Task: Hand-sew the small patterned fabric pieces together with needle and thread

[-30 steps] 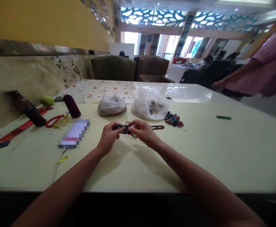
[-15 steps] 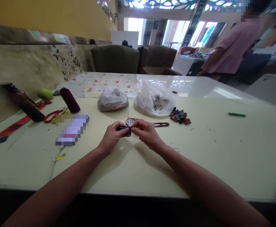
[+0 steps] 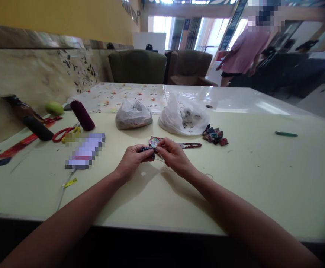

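My left hand [image 3: 131, 158] is closed, thumb and fingers gripping a small dark patterned piece of cloth [image 3: 150, 158]. At the cloth's right edge, my right hand [image 3: 173, 157] pinches with thumb and forefinger; what sits between these fingertips is too small to make out. A pale thread [image 3: 160, 160] runs from beneath the cloth toward the right hand, and a thread loop shows near the right forearm. Just behind the hands lie a colourful patterned piece [image 3: 153, 141] and dark red thread snips [image 3: 192, 145], partly covered by the right hand.
Two white plastic bags [image 3: 134, 116] stand behind the hands, with a pile of small folded cloth pieces [image 3: 215, 135] to their right. Leftward are a phone [image 3: 87, 150] on a cable, scissors [image 3: 63, 134] and a maroon thread cone [image 3: 82, 116]. A green pen-like tool [image 3: 286, 134] lies right.
My right hand's fingers have shifted slightly and lifted at the cloth's edge. The left hand keeps its hold. In the background, a person in pink has moved leftward in the picture.
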Demonstrator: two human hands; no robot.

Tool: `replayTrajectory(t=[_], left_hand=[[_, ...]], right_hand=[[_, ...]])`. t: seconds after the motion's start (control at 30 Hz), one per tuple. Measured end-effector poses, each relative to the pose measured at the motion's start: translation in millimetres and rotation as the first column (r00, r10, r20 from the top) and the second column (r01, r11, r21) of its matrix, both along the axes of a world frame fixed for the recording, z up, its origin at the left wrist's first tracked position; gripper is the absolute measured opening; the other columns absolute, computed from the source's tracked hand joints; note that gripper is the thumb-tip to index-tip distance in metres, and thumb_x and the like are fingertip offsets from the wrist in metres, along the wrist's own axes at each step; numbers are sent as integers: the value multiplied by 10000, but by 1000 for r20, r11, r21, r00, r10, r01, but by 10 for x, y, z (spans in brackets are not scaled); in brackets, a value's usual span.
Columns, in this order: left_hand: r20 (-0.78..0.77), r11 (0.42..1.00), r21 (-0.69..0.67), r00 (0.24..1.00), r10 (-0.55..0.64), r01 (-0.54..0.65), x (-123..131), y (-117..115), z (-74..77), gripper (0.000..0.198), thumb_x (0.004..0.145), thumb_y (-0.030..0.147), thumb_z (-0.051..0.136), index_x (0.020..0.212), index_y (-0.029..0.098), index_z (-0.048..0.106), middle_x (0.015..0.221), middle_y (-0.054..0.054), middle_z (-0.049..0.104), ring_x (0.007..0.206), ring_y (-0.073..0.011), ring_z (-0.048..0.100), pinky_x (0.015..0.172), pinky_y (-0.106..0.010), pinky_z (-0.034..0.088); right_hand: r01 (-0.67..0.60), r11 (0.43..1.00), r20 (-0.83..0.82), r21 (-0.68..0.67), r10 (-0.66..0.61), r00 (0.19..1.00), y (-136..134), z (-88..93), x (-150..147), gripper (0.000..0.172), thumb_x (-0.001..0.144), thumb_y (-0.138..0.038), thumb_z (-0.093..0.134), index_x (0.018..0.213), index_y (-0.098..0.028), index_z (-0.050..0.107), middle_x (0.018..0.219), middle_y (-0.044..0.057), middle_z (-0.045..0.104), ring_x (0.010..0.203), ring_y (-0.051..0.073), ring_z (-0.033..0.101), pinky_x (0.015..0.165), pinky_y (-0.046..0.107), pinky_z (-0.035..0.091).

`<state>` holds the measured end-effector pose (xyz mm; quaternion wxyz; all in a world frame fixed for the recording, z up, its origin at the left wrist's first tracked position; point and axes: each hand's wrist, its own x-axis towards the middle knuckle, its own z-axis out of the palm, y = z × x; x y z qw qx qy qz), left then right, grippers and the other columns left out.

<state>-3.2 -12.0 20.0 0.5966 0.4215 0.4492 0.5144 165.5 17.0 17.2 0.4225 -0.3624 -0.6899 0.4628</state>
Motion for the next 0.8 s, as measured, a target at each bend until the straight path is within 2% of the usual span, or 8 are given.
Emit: replayTrajectory(t=[0.07, 0.13, 0.27, 0.33, 0.5, 0.8], left_hand=[[10, 1000, -16, 1000, 9, -9, -7, 2, 9, 273, 649, 332, 849, 797, 122, 756, 763, -34, 693, 716, -113, 609, 761, -265, 521], [22, 999, -27, 1000, 18, -18, -12, 6, 9, 269, 649, 330, 849, 789, 121, 751, 774, -36, 691, 714, -110, 605, 754, -260, 519], [76, 999, -35, 997, 28, -25, -18, 15, 0, 262, 643, 319, 857, 780, 124, 748, 800, -37, 687, 728, -109, 604, 746, -252, 523], [98, 999, -38, 995, 26, -22, -20, 18, -6, 259, 640, 312, 861, 781, 125, 750, 808, -37, 685, 737, -110, 604, 740, -248, 525], [131, 999, -45, 991, 24, -19, -19, 25, -20, 253, 646, 298, 861, 794, 123, 755, 812, -35, 684, 742, -107, 609, 726, -236, 529], [155, 999, -52, 988, 0, 8, -34, 28, -6, 220, 666, 290, 845, 777, 130, 744, 795, -28, 687, 705, -100, 606, 713, -241, 526]], right_hand=[[5, 998, -11, -64, -5, 1000, -9, 4, 3, 155, 929, -361, 474, 863, -222, 481, 606, -70, 441, 507, 92, 375, 511, 234, 304], [19, 998, -1, -57, -19, 1000, -9, 0, 11, 146, 938, -327, 449, 836, -223, 466, 607, -68, 427, 512, 95, 380, 516, 236, 312], [52, 992, 37, 117, -57, 998, 14, -16, 26, 146, 869, -258, 561, 740, -191, 546, 708, -16, 522, 661, 114, 459, 616, 251, 361], [65, 985, 34, 160, -71, 997, 29, -23, 31, 127, 846, -251, 597, 737, -186, 600, 751, 2, 567, 716, 128, 491, 653, 259, 376], [49, 988, -12, 146, -48, 999, 55, -39, 39, 104, 827, -278, 637, 778, -193, 671, 793, 13, 630, 765, 146, 552, 694, 271, 408], [28, 992, -10, 121, -27, 1000, 64, -53, 51, 106, 831, -283, 652, 788, -196, 695, 797, 16, 655, 777, 151, 573, 715, 277, 425]])
